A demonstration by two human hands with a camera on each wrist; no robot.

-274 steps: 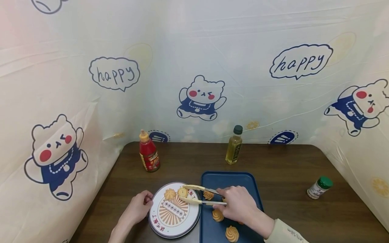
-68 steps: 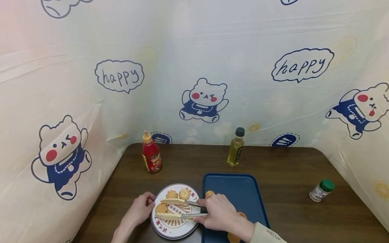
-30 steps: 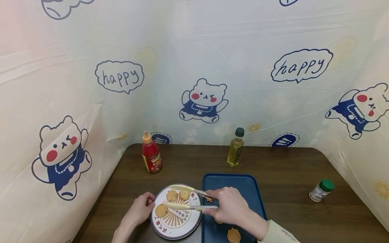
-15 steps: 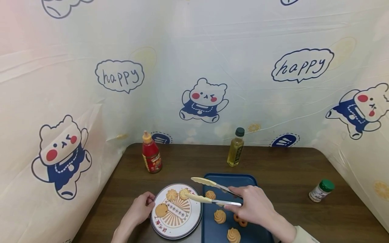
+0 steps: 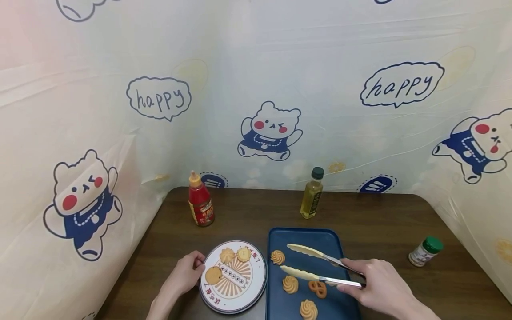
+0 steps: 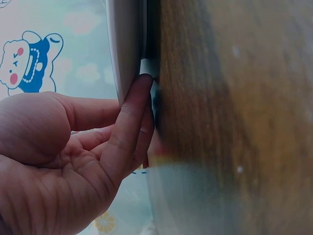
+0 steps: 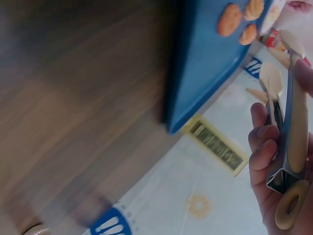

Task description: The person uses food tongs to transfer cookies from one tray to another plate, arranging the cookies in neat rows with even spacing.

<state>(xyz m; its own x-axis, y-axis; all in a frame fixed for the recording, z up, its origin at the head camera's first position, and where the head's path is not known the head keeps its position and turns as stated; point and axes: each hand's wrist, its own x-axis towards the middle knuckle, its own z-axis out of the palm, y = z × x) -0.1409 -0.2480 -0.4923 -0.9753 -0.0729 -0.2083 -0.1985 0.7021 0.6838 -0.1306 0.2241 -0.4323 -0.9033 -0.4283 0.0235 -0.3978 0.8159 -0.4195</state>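
In the head view my left hand (image 5: 182,275) is at the left rim of a white patterned plate (image 5: 240,303); another rim shows beneath it. The left wrist view has the thumb and fingers (image 6: 132,117) pinching that edge. Three cookies lie on the plate: a ridged one (image 5: 227,255), a pale round one (image 5: 243,254) and a smooth round one (image 5: 214,275). My right hand (image 5: 384,284) grips tongs (image 5: 340,281) with cream tips, spread apart over the blue tray (image 5: 280,306), nothing between them. On the tray are swirl cookies (image 5: 290,284) and a pretzel-shaped cookie (image 5: 318,289).
Behind the plate stands a red sauce bottle (image 5: 202,206) with a yellow cap. An oil bottle (image 5: 311,195) is beyond the tray, and a green-capped spice jar (image 5: 426,251) stands at the right. A printed curtain (image 5: 340,111) surrounds the dark wooden table (image 5: 256,211).
The smooth round cookie came to the plate in the tongs and was let go there. The right hand then drew the spread tongs rightward over the tray. The left hand stayed at the plate's rim.
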